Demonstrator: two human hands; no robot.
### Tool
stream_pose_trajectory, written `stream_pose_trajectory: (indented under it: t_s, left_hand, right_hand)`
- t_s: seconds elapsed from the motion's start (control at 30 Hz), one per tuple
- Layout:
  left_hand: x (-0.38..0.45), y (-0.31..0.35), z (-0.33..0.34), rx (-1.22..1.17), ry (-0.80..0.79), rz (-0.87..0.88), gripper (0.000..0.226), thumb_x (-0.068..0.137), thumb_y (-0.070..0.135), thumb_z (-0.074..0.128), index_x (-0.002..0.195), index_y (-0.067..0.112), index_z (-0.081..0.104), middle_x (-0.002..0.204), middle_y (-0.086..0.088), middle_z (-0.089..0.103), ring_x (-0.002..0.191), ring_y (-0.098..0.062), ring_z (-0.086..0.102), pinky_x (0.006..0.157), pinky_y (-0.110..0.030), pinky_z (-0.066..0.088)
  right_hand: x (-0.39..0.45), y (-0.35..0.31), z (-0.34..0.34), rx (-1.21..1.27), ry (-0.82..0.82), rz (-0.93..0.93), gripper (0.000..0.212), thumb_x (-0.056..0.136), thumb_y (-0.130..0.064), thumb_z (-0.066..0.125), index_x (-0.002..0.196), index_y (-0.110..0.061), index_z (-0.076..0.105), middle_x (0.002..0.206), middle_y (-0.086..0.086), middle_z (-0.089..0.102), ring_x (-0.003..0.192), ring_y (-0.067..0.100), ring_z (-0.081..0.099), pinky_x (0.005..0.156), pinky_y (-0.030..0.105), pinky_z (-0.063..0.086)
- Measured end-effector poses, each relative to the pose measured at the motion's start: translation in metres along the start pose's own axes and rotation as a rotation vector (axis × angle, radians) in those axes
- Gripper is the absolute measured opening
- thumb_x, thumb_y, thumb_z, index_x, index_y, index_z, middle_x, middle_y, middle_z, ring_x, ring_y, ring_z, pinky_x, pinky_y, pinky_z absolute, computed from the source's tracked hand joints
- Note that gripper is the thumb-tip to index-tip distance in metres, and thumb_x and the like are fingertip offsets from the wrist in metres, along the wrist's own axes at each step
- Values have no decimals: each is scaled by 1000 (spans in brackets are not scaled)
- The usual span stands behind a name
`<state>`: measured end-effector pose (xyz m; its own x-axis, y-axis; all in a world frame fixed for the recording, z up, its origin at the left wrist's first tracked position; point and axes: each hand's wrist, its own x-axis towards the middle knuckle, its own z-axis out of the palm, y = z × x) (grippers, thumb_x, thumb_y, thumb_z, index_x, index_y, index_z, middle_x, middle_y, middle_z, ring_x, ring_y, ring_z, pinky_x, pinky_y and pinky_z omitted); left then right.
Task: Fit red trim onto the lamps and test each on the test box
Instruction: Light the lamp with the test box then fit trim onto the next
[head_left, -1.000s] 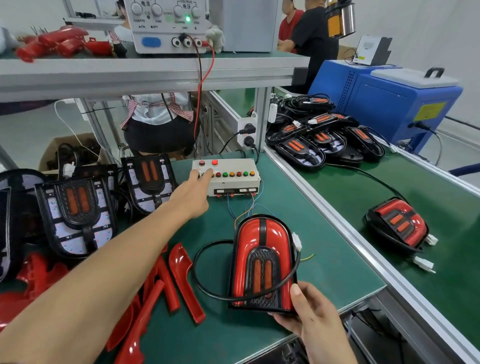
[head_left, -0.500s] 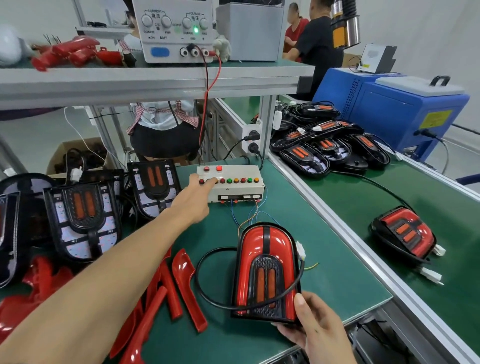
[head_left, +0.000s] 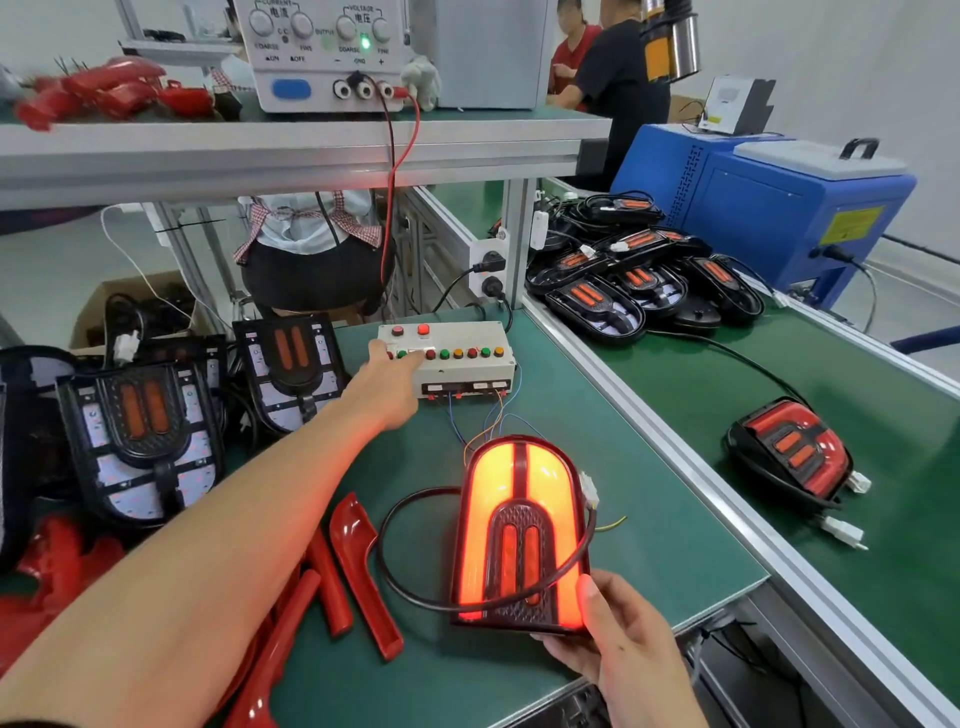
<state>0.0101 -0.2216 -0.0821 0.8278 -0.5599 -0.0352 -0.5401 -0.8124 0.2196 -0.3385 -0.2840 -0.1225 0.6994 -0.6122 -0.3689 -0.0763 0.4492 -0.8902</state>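
Note:
A lamp with red trim (head_left: 522, 525) stands tilted on the green mat and glows bright orange-red. My right hand (head_left: 615, 644) grips its lower right corner, thumb on the front. Its black cable loops to the left and thin wires run up to the white test box (head_left: 457, 364). My left hand (head_left: 387, 387) reaches across to the box, a finger pressing a button in the row of coloured buttons at its left end. Loose red trim pieces (head_left: 358, 566) lie left of the lamp.
Untrimmed black lamps (head_left: 140, 436) are stacked at the left, more of them (head_left: 639, 280) at the back right. A trimmed lamp (head_left: 789, 452) lies on the green conveyor. A power supply (head_left: 332, 52) sits on the shelf above. A blue machine (head_left: 779, 208) stands far right.
The held lamp has lit up, glowing orange-red. My left hand has moved slightly right along the test box's row of buttons. My right hand keeps its hold.

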Motion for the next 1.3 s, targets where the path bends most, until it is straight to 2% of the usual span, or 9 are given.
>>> stream_pose_trajectory:
  t_s: [0.23,0.33,0.5,0.8,0.9,0.97,1.07,1.17,1.3]
  left_hand:
    - [-3,1,1,-75,-8,-18,77,92,2,49,159,33,26,150,-17,18,86,-34,57,89,-45,55]
    - [-3,2,6,-60,22,-19,80,91,1,51,160,33,25,150,-17,18,85,-31,55,90,-44,54]
    - [3,-1,1,-36,5,-3,74,93,2,45,159,33,30,152,-17,18,104,-40,61,95,-45,53]
    - [-2,0,0,-22,-17,-24,80,92,0,47,160,36,26,157,-18,12,107,-38,60,93,-44,54]
    - [-8,6,3,-3,67,-46,75,90,5,53,157,33,33,146,-14,23,117,-35,50,85,-43,53]
    - [-13,11,8,-31,209,-27,62,91,9,55,149,26,47,136,-11,32,116,-33,48,83,-44,53]
    - [-16,24,14,-92,303,129,45,97,16,49,141,21,55,134,-6,49,114,-30,55,88,-45,55]
    - [-13,40,19,-28,175,267,51,100,19,46,151,23,45,140,-2,52,128,-24,50,98,-45,52]
    - [-6,57,19,13,95,226,66,99,16,47,160,30,25,139,-4,47,125,-26,47,93,-45,52]
  right_hand:
    - [-2,0,-1,-5,-13,16,20,100,-15,58,104,4,66,93,24,75,83,41,76,64,33,63]
    - [-1,1,-2,14,-13,19,19,101,-13,56,102,4,65,89,26,74,78,42,76,61,32,63]
    - [0,0,0,19,-4,18,18,101,-12,57,102,4,65,90,28,74,76,43,75,59,32,63]
    - [-2,1,-1,28,2,24,18,101,-13,57,103,3,65,89,27,74,75,42,76,58,30,62]
    - [-1,2,-2,24,-17,29,20,101,-15,57,103,3,64,91,27,75,79,43,76,60,31,63]
    - [0,2,-4,26,-38,41,22,101,-17,57,104,4,64,92,27,75,82,43,76,62,32,63]
    - [2,2,-6,26,-45,56,23,100,-19,58,105,3,64,92,26,75,82,43,76,63,32,63]
    - [3,2,-6,17,-48,62,24,100,-20,58,106,3,63,93,25,76,84,42,76,63,32,63]
    - [2,3,-6,18,-40,58,24,99,-20,59,105,2,65,92,25,76,83,42,76,63,33,63]
